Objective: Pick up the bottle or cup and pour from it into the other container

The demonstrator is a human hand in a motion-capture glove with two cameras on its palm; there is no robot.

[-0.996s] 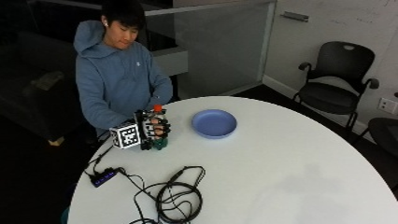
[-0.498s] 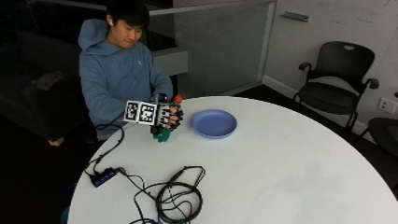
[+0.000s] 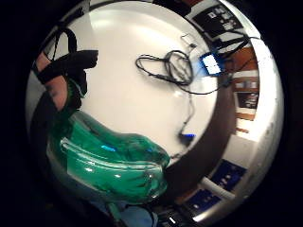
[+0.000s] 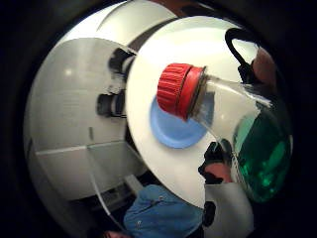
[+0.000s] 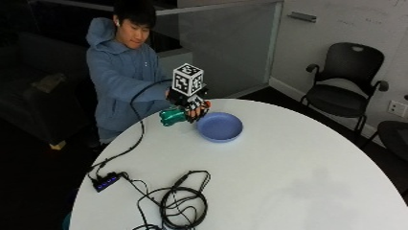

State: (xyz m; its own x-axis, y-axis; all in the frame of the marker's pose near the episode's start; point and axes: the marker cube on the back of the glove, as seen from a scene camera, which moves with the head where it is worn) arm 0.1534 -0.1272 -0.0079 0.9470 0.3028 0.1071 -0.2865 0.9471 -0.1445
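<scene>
Glossy clear plastic bottle (image 4: 247, 129), ribbed cap (image 4: 176, 90)

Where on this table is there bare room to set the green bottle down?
Bare white table stretches from the blue bowl toward the chairs' side and the near edge. Crowded: the cable coil and small hub on the near side. The gloved right hand holds the green bottle tilted beside the bowl.

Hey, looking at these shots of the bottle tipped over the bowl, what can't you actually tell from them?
- Bottle neck and cap: hidden in the outside view by the gloved right hand.
- Red cap: looks on in the thumb side palm view; how tightly it is screwed on cannot be told.
- Liquid in the bottle: green tint masks it in both palm views.
- Blue bowl contents: partly covered by the cap in the thumb side view.
</scene>
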